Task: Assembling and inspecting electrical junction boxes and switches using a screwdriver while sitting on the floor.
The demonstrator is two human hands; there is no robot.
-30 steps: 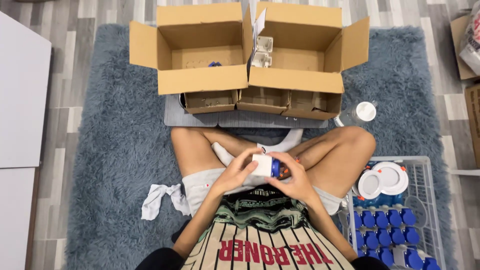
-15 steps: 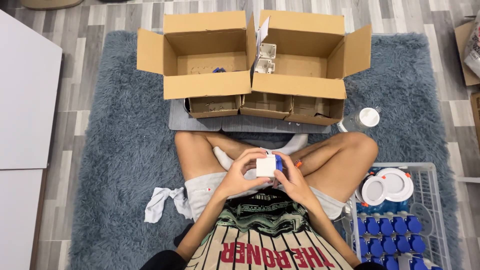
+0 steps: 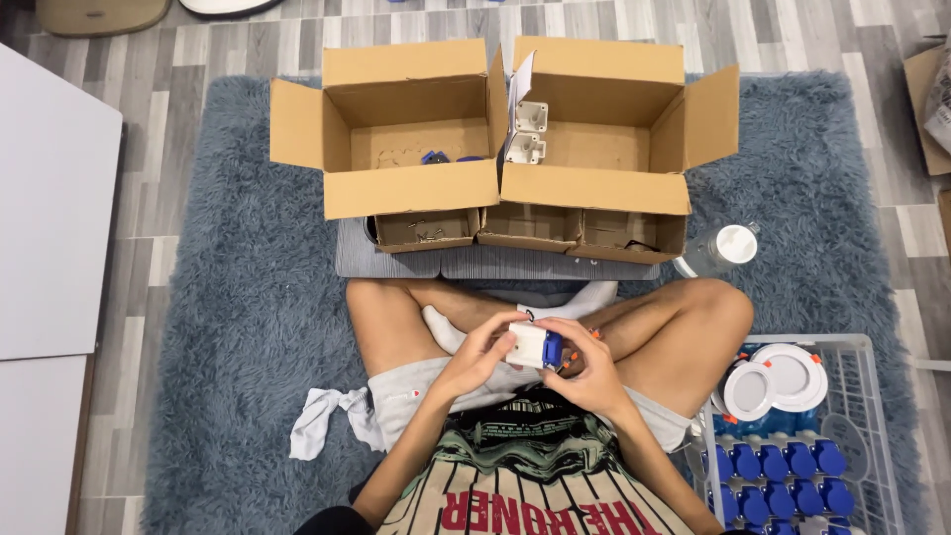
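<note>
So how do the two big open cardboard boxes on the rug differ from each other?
The left cardboard box holds small blue parts on its floor; the right cardboard box holds two white square parts against its left wall. A paper sheet sticks up at the right box's left edge; the left box shows none. The left box's outer side flap spreads out on the left, the right box's on the right. Both are brown, open-topped, side by side on the grey-blue rug.

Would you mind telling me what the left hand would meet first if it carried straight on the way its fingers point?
The left hand already touches the small white and blue part; just beyond is the right hand.
</note>
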